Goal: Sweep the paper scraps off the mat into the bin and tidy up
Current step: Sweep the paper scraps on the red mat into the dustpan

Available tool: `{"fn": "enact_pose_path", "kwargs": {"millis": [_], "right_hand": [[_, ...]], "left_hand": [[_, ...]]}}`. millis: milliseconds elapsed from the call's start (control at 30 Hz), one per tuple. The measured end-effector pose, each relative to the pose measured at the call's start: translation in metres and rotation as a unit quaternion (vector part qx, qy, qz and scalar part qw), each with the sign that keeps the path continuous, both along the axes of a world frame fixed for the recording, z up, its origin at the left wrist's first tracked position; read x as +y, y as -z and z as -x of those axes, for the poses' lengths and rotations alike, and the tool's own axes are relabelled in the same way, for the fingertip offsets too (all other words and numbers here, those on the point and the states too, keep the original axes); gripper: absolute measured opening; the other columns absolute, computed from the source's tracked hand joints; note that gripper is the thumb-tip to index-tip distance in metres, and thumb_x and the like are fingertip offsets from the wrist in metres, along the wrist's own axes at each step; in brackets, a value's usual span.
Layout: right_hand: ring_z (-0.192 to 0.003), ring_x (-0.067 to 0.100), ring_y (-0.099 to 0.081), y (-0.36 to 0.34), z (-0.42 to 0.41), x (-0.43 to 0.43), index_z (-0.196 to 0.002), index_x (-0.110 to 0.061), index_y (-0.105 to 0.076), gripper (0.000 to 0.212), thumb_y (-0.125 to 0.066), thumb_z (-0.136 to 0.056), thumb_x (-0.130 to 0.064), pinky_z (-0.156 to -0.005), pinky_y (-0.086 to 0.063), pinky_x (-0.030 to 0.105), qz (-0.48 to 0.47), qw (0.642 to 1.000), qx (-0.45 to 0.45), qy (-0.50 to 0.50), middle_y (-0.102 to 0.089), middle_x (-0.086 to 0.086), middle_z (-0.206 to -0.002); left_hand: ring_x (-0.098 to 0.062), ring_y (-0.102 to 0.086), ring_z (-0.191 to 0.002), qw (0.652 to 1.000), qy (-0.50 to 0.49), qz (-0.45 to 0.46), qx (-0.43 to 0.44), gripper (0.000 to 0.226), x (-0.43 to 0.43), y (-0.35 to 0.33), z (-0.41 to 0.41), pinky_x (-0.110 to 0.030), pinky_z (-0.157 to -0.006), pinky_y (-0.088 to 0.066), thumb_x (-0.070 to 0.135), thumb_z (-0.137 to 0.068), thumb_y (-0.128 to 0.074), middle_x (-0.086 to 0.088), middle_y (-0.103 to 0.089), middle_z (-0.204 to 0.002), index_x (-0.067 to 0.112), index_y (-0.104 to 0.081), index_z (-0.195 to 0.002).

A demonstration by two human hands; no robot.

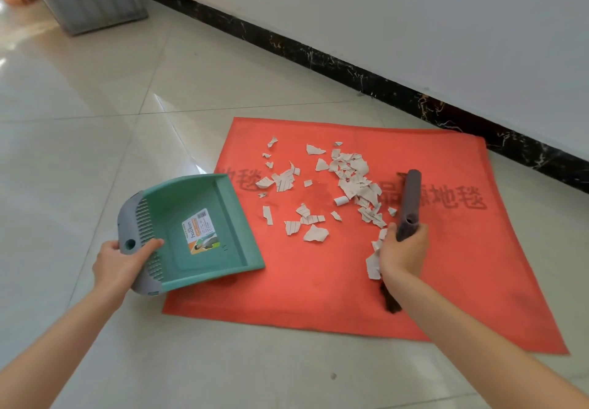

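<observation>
A red mat (318, 281) lies on the tiled floor, strewn with several torn paper scraps (350, 179) across its middle. My left hand (121, 262) grips the grey rear edge of a green dustpan (194, 230), whose open lip rests on the mat's left edge. My right hand (403, 252) grips the grey handle of a small brush (409, 204). The brush's dark bristles show below my wrist, touching the mat on the right of the scraps. A few scraps lie right beside my right hand.
A white wall with a black marble skirting (382, 80) runs diagonally behind the mat. A grey plastic crate (89, 4) stands on the floor at the top left. Glossy beige floor tiles (95, 122) spread to the left and front.
</observation>
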State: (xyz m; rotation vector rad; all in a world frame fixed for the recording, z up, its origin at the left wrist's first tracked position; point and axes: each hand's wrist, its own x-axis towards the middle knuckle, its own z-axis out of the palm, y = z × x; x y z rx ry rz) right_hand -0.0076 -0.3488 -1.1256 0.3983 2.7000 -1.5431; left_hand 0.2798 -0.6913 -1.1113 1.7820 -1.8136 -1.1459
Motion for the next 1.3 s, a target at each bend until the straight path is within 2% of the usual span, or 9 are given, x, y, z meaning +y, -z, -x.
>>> {"fn": "enact_pose_path", "kwargs": {"millis": [167,333,500,600,700,800,1000,1133,1300], "right_hand": [[-0.091,0.029,-0.062,-0.002,0.008,-0.032,-0.117,-0.017,-0.047,0.030,-0.056,-0.094,-0.035,-0.074,-0.051,0.043,-0.020,0.999,-0.024,-0.022,-0.054,0.008,-0.120],[-0.118,0.028,-0.055,-0.020,0.023,-0.030,-0.129,-0.013,-0.047,0.039,-0.055,-0.095,-0.030,-0.088,-0.038,0.031,0.033,0.998,0.025,0.054,-0.055,0.011,-0.131],[-0.125,0.021,-0.051,-0.071,0.056,-0.054,-0.139,-0.020,-0.043,0.047,-0.057,-0.095,-0.029,-0.089,-0.031,0.020,0.070,0.992,0.093,0.042,-0.055,0.004,-0.135],[-0.115,0.014,-0.056,-0.094,0.069,-0.105,-0.138,-0.015,-0.046,0.050,-0.061,-0.092,-0.027,-0.092,-0.036,0.018,0.084,0.990,0.106,-0.050,-0.060,0.001,-0.123],[-0.097,0.021,-0.064,-0.093,0.062,-0.168,-0.123,-0.008,-0.054,0.040,-0.064,-0.091,-0.029,-0.083,-0.049,0.032,0.121,0.980,0.000,-0.161,-0.064,0.003,-0.106],[-0.091,0.023,-0.065,-0.073,0.031,-0.217,-0.111,-0.013,-0.059,0.030,-0.068,-0.087,-0.029,-0.086,-0.053,0.039,0.140,0.955,-0.083,-0.247,-0.065,0.002,-0.099],[-0.078,0.009,-0.061,-0.015,-0.023,-0.206,-0.104,-0.017,-0.061,0.021,-0.070,-0.086,-0.025,-0.062,-0.041,0.015,0.062,0.916,-0.051,-0.392,-0.066,-0.004,-0.087],[-0.066,-0.002,-0.050,-0.009,-0.006,-0.179,-0.100,-0.018,-0.054,0.019,-0.068,-0.088,-0.023,-0.054,-0.037,0.006,0.027,0.939,-0.005,-0.342,-0.053,-0.014,-0.073],[-0.078,0.013,-0.058,-0.011,0.014,-0.155,-0.112,-0.015,-0.056,0.027,-0.065,-0.090,-0.028,-0.059,-0.038,0.018,0.008,0.961,0.024,-0.275,-0.060,-0.006,-0.084]], "left_hand": [[-0.033,-0.062,-0.097,1.000,0.015,0.010,-0.012,0.068,0.002,0.001,0.001,-0.050,-0.081,-0.054,0.039,-0.068,-0.085,-0.012,-0.062,-0.107,0.007,-0.050,-0.117],[-0.033,-0.061,-0.095,0.999,0.028,0.018,-0.021,0.072,-0.001,-0.001,0.001,-0.049,-0.078,-0.054,0.041,-0.067,-0.086,-0.012,-0.061,-0.107,0.008,-0.049,-0.120],[-0.033,-0.062,-0.093,1.000,0.014,0.012,-0.020,0.081,-0.002,0.004,-0.001,-0.049,-0.078,-0.054,0.048,-0.059,-0.085,-0.012,-0.063,-0.107,0.009,-0.049,-0.119],[-0.034,-0.062,-0.092,1.000,-0.001,-0.002,-0.014,0.083,-0.004,0.008,-0.002,-0.048,-0.076,-0.054,0.049,-0.057,-0.086,-0.013,-0.063,-0.106,0.008,-0.049,-0.120],[-0.034,-0.062,-0.090,1.000,-0.021,-0.004,-0.014,0.075,-0.008,0.009,-0.007,-0.046,-0.074,-0.053,0.043,-0.064,-0.087,-0.015,-0.063,-0.108,0.007,-0.050,-0.119],[-0.033,-0.060,-0.089,0.999,-0.035,0.000,-0.013,0.074,-0.010,0.005,-0.015,-0.044,-0.075,-0.051,0.052,-0.053,-0.082,-0.011,-0.061,-0.102,0.015,-0.048,-0.108],[-0.034,-0.061,-0.089,0.998,-0.056,-0.003,-0.027,0.068,-0.012,0.003,-0.031,-0.047,-0.078,-0.052,0.048,-0.059,-0.086,-0.013,-0.062,-0.103,0.016,-0.048,-0.106],[-0.034,-0.062,-0.090,0.998,-0.053,-0.002,-0.041,0.079,-0.013,0.002,-0.034,-0.049,-0.080,-0.053,0.057,-0.049,-0.076,-0.008,-0.061,-0.100,0.016,-0.049,-0.111],[-0.034,-0.063,-0.087,0.999,-0.036,0.003,-0.040,0.067,-0.011,0.005,-0.030,-0.044,-0.072,-0.053,0.038,-0.069,-0.085,-0.016,-0.065,-0.107,0.009,-0.050,-0.119]]}}
